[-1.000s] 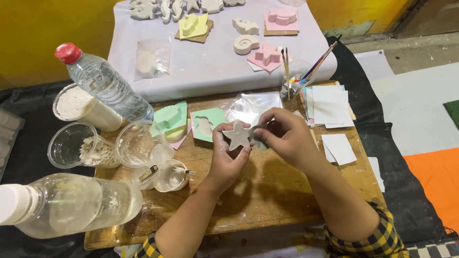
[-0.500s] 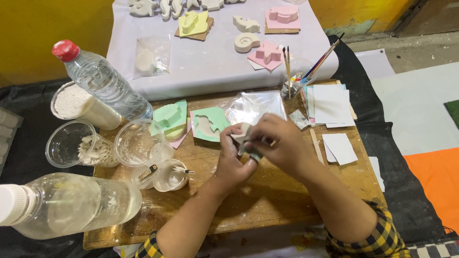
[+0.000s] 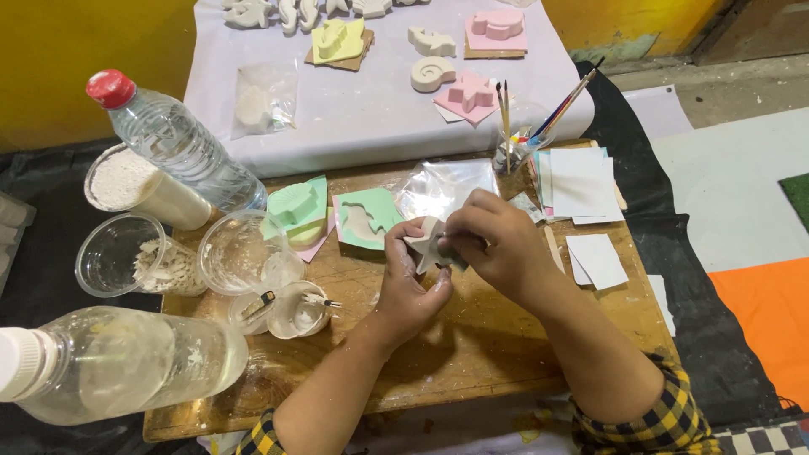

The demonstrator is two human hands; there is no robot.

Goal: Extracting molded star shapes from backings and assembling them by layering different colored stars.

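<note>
Both hands meet over the middle of the wooden desk (image 3: 472, 354), working a small white plaster star (image 3: 424, 249). The left hand (image 3: 410, 286) cradles it from below, fingers closed on its lower points. The right hand (image 3: 493, 244) comes in from 3 o'clock, fingers pinched together on something small and dark at the star's right edge; I cannot tell what it is.

To do this well, I'd say the left hand should hold the star by its thicker centre, not by a thin arm, since plaster like this looks brittle. The right hand should work lightly along the edge, turning the piece rather than twisting the wrist.

The star sits between the two sets of fingers, touching both, lifted just clear of the desk. A clear plastic sheet (image 3: 442, 187) lies at 12 o'clock from it, a green mould (image 3: 366, 221) at 10 o'clock, and a cup of brushes (image 3: 511, 152) near 1 o'clock.
</note>
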